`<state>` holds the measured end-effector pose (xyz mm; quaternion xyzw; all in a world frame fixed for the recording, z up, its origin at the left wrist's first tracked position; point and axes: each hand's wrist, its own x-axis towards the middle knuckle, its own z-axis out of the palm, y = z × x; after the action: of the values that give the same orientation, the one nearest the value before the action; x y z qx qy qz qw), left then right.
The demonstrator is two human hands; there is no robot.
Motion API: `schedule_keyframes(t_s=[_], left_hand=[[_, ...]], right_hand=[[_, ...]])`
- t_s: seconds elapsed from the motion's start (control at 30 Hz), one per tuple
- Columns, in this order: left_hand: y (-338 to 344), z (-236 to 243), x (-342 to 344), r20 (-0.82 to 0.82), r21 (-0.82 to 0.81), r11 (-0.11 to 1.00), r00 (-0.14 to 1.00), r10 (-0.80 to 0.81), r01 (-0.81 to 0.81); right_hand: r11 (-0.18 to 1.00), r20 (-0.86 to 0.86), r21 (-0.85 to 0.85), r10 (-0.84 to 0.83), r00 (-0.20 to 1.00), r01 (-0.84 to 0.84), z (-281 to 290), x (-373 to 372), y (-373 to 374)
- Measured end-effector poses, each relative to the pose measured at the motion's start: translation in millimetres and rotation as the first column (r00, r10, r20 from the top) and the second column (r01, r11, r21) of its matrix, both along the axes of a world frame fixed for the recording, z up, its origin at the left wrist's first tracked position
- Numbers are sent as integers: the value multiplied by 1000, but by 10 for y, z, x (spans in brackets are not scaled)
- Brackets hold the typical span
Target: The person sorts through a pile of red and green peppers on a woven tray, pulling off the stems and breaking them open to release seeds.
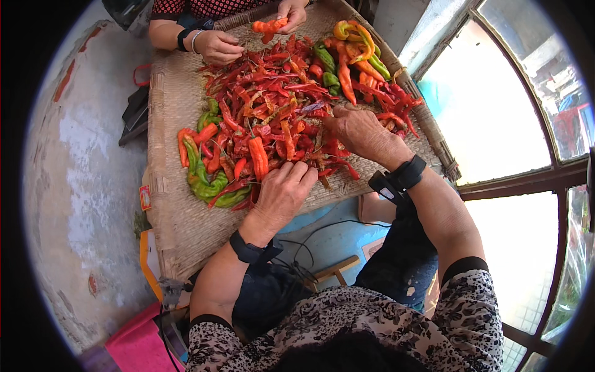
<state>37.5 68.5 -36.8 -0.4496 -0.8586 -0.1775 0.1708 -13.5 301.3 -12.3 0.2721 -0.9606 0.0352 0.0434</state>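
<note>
A heap of mostly red chili peppers (263, 90), many wrinkled and dry-looking, lies on a woven tray (176, 232). At the heap's near edge, my left hand (284, 192) has its fingers bent down among the peppers. An orange-red pepper (258, 158) lies just left of these fingers, stem pointing away. My right hand (365, 133) reaches into the heap's right side with fingers curled together; its fingertips and anything in them are hidden. Both my wrists wear black bands. Green peppers (214, 187) lie at the heap's left front.
Across the tray, another person's hand (286, 15) holds an orange-red pepper (269, 27); that person's other hand (217, 47) hovers by the heap. Yellow and green peppers (354, 36) sit far right. A framed window (496, 111) borders the right; a worn wall (87, 155), the left.
</note>
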Motion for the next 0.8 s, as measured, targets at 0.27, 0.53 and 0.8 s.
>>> schedule_keyframes(t_s=[0.27,0.53,0.8], left_hand=[[-45,43,67,14,-69,997,1000,-17,18],[6,-11,41,9,-60,998,1000,-15,15],[-4,-50,32,6,-38,999,1000,-19,19]], right_hand=[[963,-110,-162,-235,966,216,389,133,375],[835,-254,-341,-524,813,432,398,159,666],[985,63,120,-134,989,126,-51,-67,383]])
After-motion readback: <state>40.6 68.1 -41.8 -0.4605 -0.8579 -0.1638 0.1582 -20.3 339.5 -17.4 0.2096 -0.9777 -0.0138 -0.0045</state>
